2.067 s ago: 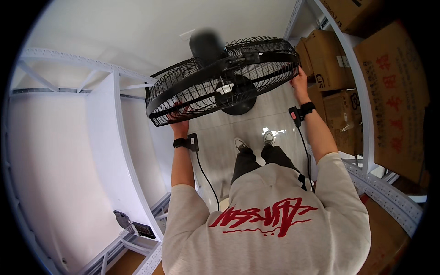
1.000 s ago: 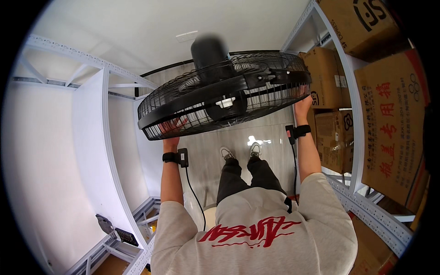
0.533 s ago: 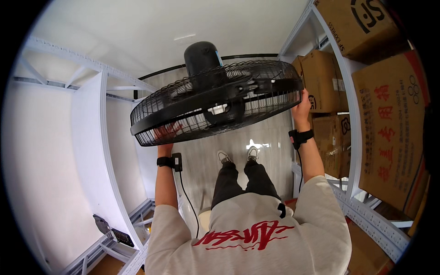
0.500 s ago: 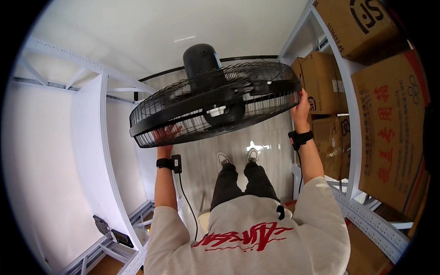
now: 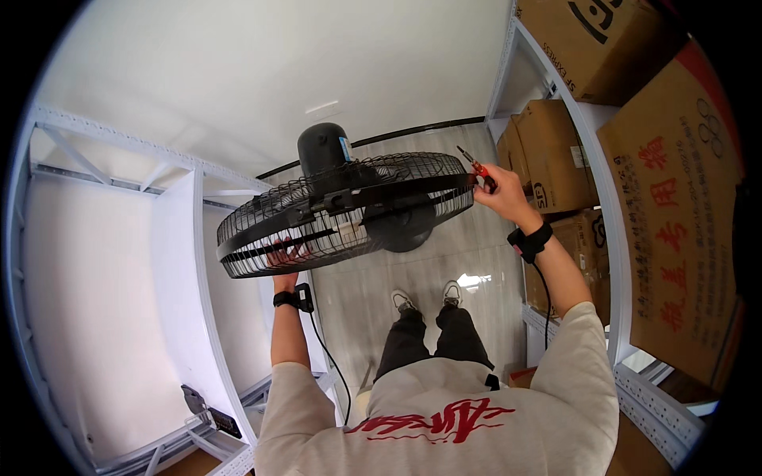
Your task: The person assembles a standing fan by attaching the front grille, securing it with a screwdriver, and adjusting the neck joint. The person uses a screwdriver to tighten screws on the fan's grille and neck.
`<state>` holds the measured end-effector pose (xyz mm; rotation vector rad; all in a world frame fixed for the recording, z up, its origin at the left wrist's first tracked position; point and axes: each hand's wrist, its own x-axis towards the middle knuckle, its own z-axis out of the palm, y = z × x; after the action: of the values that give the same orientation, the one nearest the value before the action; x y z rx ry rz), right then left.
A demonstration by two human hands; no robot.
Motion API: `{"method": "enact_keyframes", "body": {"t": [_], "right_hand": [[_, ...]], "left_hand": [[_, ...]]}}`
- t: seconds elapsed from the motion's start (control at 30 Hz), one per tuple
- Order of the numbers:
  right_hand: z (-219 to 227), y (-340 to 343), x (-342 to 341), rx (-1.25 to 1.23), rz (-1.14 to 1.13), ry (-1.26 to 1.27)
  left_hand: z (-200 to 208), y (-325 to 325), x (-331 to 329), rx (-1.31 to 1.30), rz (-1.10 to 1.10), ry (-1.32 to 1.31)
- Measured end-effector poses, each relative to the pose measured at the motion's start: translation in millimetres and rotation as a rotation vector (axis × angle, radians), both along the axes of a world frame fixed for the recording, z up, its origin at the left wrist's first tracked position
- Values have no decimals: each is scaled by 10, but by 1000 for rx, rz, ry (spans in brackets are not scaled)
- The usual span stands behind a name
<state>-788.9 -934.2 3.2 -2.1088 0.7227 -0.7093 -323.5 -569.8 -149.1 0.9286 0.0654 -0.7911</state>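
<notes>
A large black fan head with a wire cage hangs tilted in front of me, its left end lower. A rounded motor housing stands out from its far side. My left hand supports the cage at its lower left, partly hidden behind the wires, fingers against the grille. At the fan's right end, my right hand grips a screwdriver with a red and black handle. Its metal tip points up and to the left, and the hand's fingers are at the cage rim.
White metal shelving stands on the left, with a small black device low on it. On the right, a rack holds several cardboard boxes. A white wall rises beyond the glossy grey floor.
The fan has come lower and a little left. My right hand has turned at its right end, and the screwdriver now shows in it. The left hand still supports the cage.
</notes>
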Motion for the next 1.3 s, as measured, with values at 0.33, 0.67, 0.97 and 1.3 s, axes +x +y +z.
{"method": "enact_keyframes", "body": {"t": [0.33, 0.67, 0.97, 1.3], "right_hand": [[335, -252, 110, 101, 182, 28], [1036, 254, 13, 506, -183, -88], [1870, 897, 922, -229, 215, -187], [1951, 1104, 1056, -235, 242, -39]], "left_hand": [[-260, 170, 192, -27, -24, 36], [-132, -58, -120, -10, 17, 92], [-251, 33, 110, 281, -242, -602], [-112, -2, 277, -76, -305, 73]]}}
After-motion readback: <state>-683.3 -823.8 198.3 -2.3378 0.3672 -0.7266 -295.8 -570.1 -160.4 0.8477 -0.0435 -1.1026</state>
